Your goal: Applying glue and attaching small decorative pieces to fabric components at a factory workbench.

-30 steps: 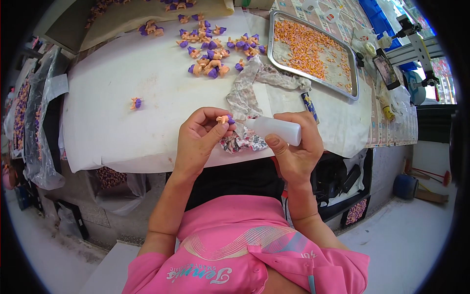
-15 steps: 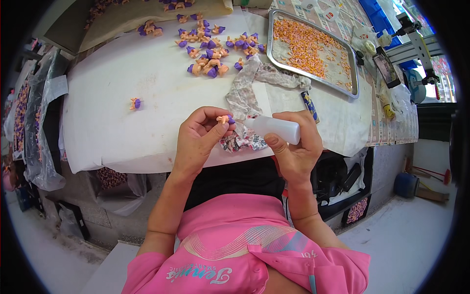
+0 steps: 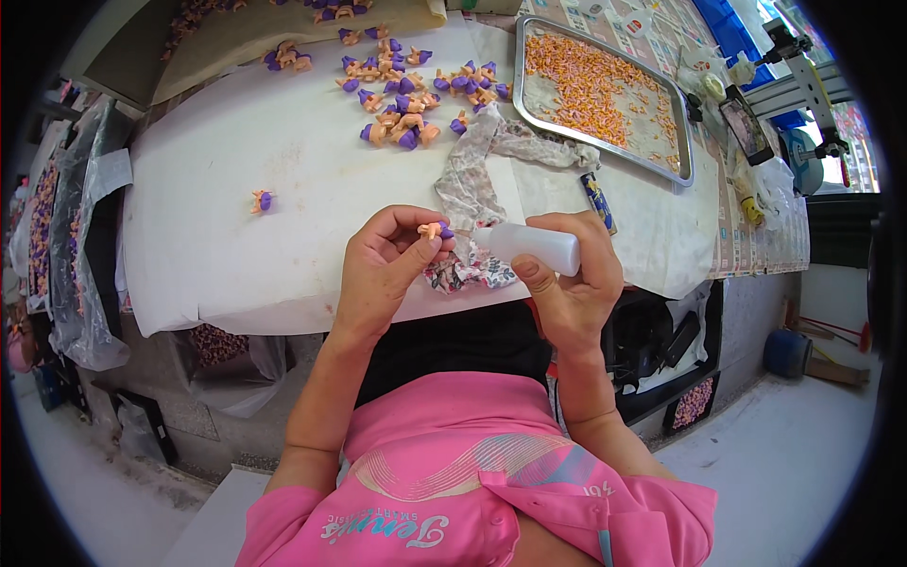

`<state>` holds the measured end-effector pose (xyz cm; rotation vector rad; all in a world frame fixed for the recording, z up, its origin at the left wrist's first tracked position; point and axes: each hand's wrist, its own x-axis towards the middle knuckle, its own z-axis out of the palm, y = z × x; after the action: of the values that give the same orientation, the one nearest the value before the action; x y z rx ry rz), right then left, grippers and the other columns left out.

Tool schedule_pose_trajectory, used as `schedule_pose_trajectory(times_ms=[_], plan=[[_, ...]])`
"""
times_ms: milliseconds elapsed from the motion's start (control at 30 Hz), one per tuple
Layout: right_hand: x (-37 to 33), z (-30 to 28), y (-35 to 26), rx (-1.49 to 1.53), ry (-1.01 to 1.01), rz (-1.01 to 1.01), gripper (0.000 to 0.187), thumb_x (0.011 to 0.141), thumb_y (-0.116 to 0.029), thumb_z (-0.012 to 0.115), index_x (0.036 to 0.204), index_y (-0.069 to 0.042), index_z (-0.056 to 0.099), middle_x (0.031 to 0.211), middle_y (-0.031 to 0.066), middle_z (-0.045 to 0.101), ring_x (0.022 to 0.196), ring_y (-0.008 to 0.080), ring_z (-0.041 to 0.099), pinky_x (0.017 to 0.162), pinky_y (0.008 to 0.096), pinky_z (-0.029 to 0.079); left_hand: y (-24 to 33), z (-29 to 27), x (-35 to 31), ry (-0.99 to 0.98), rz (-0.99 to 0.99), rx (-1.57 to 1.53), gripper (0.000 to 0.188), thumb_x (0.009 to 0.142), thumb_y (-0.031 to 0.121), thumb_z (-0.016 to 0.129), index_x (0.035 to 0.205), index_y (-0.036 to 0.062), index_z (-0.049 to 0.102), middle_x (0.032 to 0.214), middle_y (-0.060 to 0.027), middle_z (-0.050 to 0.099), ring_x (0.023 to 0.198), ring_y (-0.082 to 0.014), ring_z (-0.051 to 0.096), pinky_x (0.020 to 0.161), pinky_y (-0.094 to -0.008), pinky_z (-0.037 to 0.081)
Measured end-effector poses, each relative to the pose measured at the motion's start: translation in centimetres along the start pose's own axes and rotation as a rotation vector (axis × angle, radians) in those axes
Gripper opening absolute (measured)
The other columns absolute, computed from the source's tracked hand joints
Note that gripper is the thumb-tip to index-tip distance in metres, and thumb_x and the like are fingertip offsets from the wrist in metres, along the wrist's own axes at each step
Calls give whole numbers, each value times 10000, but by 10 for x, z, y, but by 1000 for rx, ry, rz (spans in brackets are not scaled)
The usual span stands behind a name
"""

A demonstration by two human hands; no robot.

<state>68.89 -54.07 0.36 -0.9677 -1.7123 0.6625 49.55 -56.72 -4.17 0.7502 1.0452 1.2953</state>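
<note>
Between the thumb and fingers of my left hand [image 3: 385, 269] is a small peach-and-purple doll part [image 3: 435, 231]. My right hand [image 3: 581, 274] grips a translucent white squeeze bottle [image 3: 536, 248], tipped on its side with its nozzle end close to the doll part. I cannot tell whether the tip touches it. Beneath the bottle lies a crumpled floral cloth [image 3: 468, 189]. A single matching part [image 3: 261, 201] rests alone on the white sheet to the left, and a loose pile of similar parts [image 3: 406, 104] lies farther back.
At the back right a metal tray [image 3: 605, 149] holds many tiny orange and pink pieces. A dark blue tube [image 3: 598, 202] lies beside the cloth. A phone [image 3: 746, 128] on a stand is at the far right. Plastic bags [image 3: 227, 378] hang below the table's front edge.
Both hands, the doll part and the bottle hold nearly the same positions. Only a very slight shift of the whole view shows.
</note>
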Motion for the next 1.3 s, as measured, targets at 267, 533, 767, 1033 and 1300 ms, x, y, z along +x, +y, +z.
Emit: schedule_pose_trajectory(times_ms=[267, 533, 767, 1033, 1300], plan=[[-1, 1, 6, 18, 0, 13, 343, 758, -207, 817, 992, -12, 660, 849, 90, 629, 721, 180, 595, 606, 270, 459, -1, -1, 1, -5, -7, 8, 195, 932, 78, 620, 1092, -31, 597, 1008, -84, 652, 901, -135, 654, 806, -257, 541], [0, -1, 13, 28, 55, 37, 372, 746, -226, 831, 987, -1, 658, 848, 90, 615, 721, 175, 592, 614, 267, 457, -2, -1, 6, -19, 7, -2, 196, 928, 56, 619, 1096, -39, 590, 1035, -97, 646, 908, -145, 656, 827, -273, 548], [5, -7, 40, 174, 66, 290, 280, 861, -115, 719, 1053, -4, 549, 955, 30, 551, 856, 97, 540, 732, 239, 456, -3, 11, 13, -25, 8, -37, 183, 925, 28, 604, 1096, -37, 588, 1055, -108, 642, 913, -154, 652, 823, -280, 552], [22, -27, 77, 11, -154, 402, 268, 880, -150, 695, 1055, 3, 563, 898, 69, 611, 810, 129, 577, 686, 267, 472, 1, 29, 15, 23, -12, -75, 198, 907, 12, 597, 1103, -9, 575, 1093, -116, 632, 888, -152, 658, 819, -267, 550], [68, -60, 83, -337, -99, -96, 185, 837, -108, 688, 1000, -23, 668, 924, 117, 669, 880, 268, 627, 767, 358, 491, 5, 38, 16, 11, -22, -89, 202, 907, 3, 592, 1108, -8, 575, 1096, -117, 630, 896, -149, 655, 835, -271, 545]])
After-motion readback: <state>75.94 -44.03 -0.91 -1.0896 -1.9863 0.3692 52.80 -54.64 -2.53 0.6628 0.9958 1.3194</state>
